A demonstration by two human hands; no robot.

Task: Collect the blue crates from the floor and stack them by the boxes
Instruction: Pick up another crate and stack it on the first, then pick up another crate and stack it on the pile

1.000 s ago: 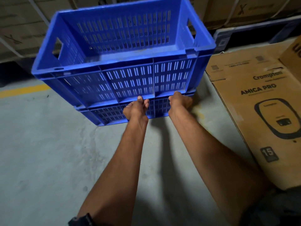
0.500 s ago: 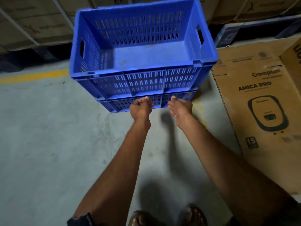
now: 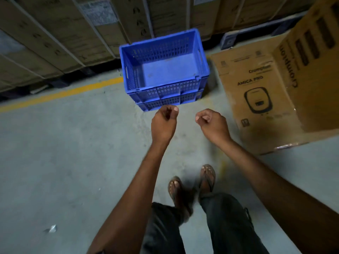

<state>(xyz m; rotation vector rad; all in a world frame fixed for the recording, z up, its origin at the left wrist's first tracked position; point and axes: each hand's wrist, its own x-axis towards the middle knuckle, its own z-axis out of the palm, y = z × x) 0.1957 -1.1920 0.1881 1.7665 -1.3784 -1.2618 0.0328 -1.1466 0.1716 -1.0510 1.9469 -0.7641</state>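
A stack of blue slotted crates rests on the concrete floor, the top one empty and nested over a lower crate whose near wall shows beneath it. It stands in front of a row of cardboard boxes and left of a large Crompton carton. My left hand hovers just in front of the stack's near bottom edge, fingers curled, holding nothing. My right hand is a little further back to the right, also curled and empty. Neither hand touches the crates.
A yellow line runs across the floor left of the crates. My sandalled feet stand on the concrete behind my hands. A small scrap of litter lies at the lower left. Dark pallets sit under the boxes along the back.
Both hands have let go of the crate stack and pulled back from it. I have straightened up, so the stack now looks smaller and farther away, resting on the floor.
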